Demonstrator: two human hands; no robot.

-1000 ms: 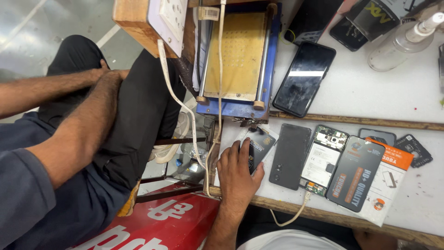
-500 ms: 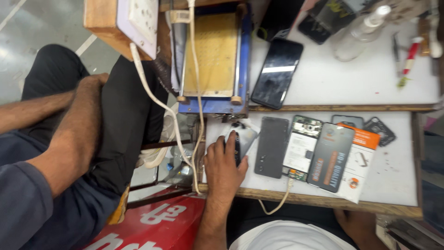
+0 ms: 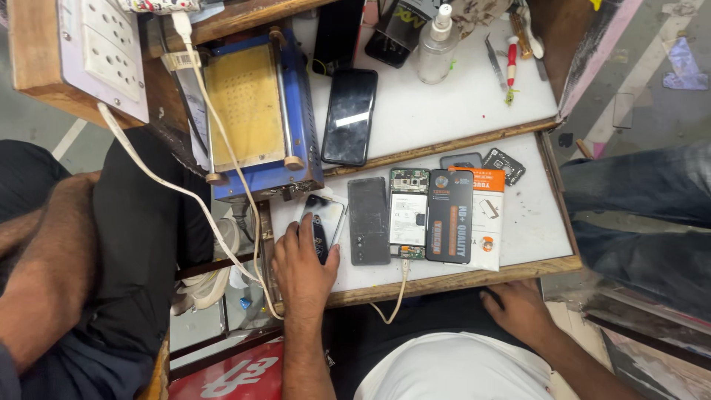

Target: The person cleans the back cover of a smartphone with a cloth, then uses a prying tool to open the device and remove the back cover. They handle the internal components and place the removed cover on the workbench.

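Left hand (image 3: 304, 263) lay flat on the white surface (image 3: 529, 222), fingers loosely covering a small dark part on the white phone back (image 3: 323, 222), beside the opened phone (image 3: 409, 213). Right hand (image 3: 518, 311) rested in the lap, loosely curled, empty. Step looked like picking; next needs a fingertip pinch.

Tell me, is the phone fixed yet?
Not yet. Done: the opened phone with bare insides has its cover off, and the grey back cover lies beside it. In hand: the left hand rests on a small dark part on a white phone case. Left: closing it up.
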